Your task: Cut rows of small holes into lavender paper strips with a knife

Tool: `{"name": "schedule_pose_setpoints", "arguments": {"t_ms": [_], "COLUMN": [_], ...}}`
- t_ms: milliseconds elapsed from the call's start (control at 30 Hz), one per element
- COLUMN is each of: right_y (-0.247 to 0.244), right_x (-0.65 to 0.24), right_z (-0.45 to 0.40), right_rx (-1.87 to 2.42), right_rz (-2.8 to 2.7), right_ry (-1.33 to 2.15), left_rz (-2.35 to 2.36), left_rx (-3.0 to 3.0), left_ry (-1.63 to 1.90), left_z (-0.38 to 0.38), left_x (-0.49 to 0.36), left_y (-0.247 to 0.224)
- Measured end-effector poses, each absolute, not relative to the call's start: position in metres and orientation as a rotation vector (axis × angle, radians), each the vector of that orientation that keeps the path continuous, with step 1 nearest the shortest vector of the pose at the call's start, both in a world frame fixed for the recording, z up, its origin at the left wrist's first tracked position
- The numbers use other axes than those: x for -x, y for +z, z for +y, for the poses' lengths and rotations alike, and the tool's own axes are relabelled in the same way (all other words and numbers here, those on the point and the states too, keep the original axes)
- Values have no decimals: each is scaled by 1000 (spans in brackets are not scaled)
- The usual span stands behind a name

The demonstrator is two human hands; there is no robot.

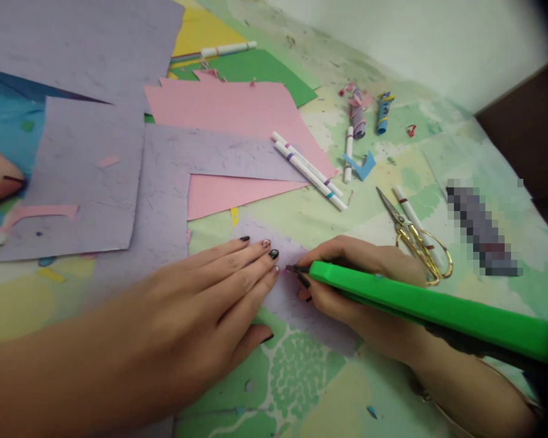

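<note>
Paper [326, 331], purple, on desk [393, 404], under flat outstretched left hand [205, 304]; right hand [374, 322] curled round green tool [415, 301].

Person's L hand [210, 292] flat, palm down, fingers [228, 261] tog. & pointing fwd/R, thumb [251, 340] slightly apart; sev. nails [274, 253] dark. L forearm [41, 359] in from L side. R hand [369, 258] curled in pinch grip near L fingertips, R forearm [475, 389] angled in from lower R.
</note>
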State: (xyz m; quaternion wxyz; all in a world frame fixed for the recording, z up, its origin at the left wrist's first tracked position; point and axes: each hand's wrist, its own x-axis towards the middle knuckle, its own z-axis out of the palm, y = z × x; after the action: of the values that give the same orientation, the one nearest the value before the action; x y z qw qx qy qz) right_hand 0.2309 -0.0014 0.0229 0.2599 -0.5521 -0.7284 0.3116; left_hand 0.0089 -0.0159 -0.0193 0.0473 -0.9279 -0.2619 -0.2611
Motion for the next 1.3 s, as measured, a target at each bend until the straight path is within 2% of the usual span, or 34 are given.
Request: {"name": "schedule_pose_setpoints", "arguments": {"t_ms": [200,500,1300], "right_y": [27,19,22], "right_x": [-234,-252,-244], "right_z": [-2,10,6], "right_rx": [1421,1356,1410], "right_rz": [-2093,-1963,-2028], "right_ry": [707,1218,991], "left_rz": [-792,-680,-775], "left_rx": [2737,2726,2773], "left_ry": [-825,-828,-839], "left_z": [-22,-25,-21], "left_x": [-11,-6,-6], "left_y": [-17,-19,-23]}}
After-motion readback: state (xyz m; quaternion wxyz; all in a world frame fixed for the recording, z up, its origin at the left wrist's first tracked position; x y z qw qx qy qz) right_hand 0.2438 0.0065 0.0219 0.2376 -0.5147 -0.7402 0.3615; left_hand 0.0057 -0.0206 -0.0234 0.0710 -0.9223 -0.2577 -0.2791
